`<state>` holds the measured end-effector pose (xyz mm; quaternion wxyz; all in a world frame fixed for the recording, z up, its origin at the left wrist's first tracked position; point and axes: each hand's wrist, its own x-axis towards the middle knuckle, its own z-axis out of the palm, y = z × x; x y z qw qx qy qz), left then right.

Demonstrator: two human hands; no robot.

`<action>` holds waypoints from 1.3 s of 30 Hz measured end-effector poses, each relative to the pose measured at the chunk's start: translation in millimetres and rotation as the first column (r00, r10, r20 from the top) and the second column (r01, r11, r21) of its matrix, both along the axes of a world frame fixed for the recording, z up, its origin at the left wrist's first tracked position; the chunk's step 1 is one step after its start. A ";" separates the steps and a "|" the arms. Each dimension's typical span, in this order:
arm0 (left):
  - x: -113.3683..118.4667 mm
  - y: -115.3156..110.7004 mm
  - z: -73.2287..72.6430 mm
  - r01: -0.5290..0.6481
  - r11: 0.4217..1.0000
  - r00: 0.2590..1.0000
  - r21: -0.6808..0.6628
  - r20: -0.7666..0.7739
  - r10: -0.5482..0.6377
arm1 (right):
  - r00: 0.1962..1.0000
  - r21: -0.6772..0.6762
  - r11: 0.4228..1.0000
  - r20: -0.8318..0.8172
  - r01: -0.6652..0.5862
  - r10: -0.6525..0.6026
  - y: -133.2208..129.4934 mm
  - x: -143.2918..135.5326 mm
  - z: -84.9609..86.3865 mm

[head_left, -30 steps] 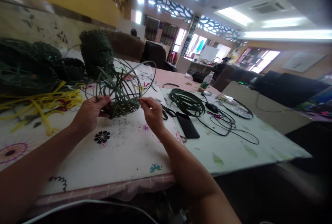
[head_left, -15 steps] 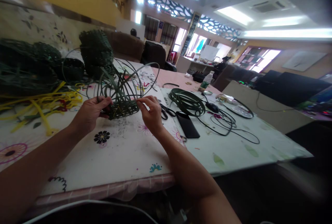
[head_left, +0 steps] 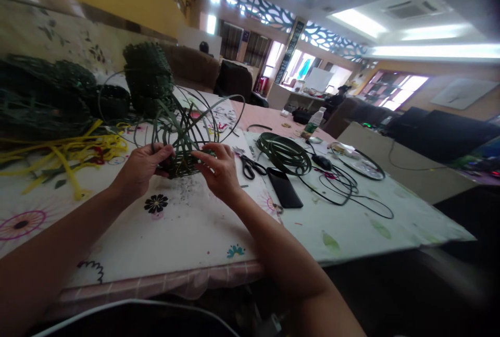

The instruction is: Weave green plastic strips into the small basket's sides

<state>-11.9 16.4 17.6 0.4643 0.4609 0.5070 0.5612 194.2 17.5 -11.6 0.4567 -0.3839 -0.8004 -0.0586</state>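
A partly woven basket of dark green strips [head_left: 186, 165] is held just above the flowered tablecloth, with long loose strips arching up from it. My left hand [head_left: 142, 167] grips its left side, thumb on top and fingers behind the rim. On the right side, my right hand [head_left: 219, 170] pinches the woven edge between thumb and fingers. Black-handled scissors [head_left: 252, 166] lie just right of my right hand. A coil of flat green strip [head_left: 283, 153] rests farther right.
A black phone [head_left: 285, 188], a computer mouse [head_left: 321, 162] with its cable and a plastic bottle [head_left: 313, 122] lie or stand on the right. Yellow strips [head_left: 66, 157] and finished-looking green baskets [head_left: 148, 76] are at the left. A person [head_left: 338, 96] is far back.
My right hand has moved left along the basket's edge, uncovering more of the scissors. My left hand keeps its hold. The whole view has shifted slightly.
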 end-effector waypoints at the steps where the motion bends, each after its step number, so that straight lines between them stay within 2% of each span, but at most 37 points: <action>1: 0.5 -0.6 0.7 -0.006 1.000 1.000 0.001 -0.003 0.006 | 1.000 -0.001 1.000 0.024 0.010 -0.010 -0.5 -0.7 -0.4; 4: 1.3 -1.9 2.4 -0.024 1.000 1.000 0.002 -0.018 0.024 | 0.998 -0.007 1.000 0.062 0.019 -0.018 -0.4 -2.2 -1.7; 9: 2.1 -3.2 2.6 -0.027 1.000 0.999 0.000 -0.040 0.027 | 1.000 -0.023 1.000 0.020 0.001 -0.001 2.5 -4.7 -4.8; 17: -1.9 0.8 -1.0 -0.008 1.000 0.999 0.018 -0.043 0.009 | 0.974 -0.059 0.987 -0.183 -0.147 0.134 7.0 -2.1 -9.0; 19: -3.3 1.9 -1.7 0.002 1.000 0.999 0.013 -0.035 -0.002 | 0.969 -0.047 0.987 -0.205 -0.151 0.138 8.3 0.2 -8.7; 25: -8.7 4.4 -0.4 0.016 1.000 1.000 0.003 -0.007 -0.016 | 0.998 -0.044 0.997 0.015 -0.068 0.069 9.8 2.1 -7.4; 30: -14.3 3.8 4.4 0.028 0.999 1.000 -0.045 0.015 -0.028 | 0.988 0.023 1.000 0.155 -0.009 0.005 7.8 0.7 -6.9; 35: -16.5 0.0 9.9 0.081 0.996 0.997 -0.048 0.006 -0.081 | 0.982 0.029 1.000 0.190 0.009 -0.014 6.2 1.2 -5.2; 39: -17.2 0.3 8.6 0.104 0.993 0.995 -0.057 0.005 -0.104 | 0.991 0.011 0.999 0.134 -0.033 0.032 6.2 0.5 -6.1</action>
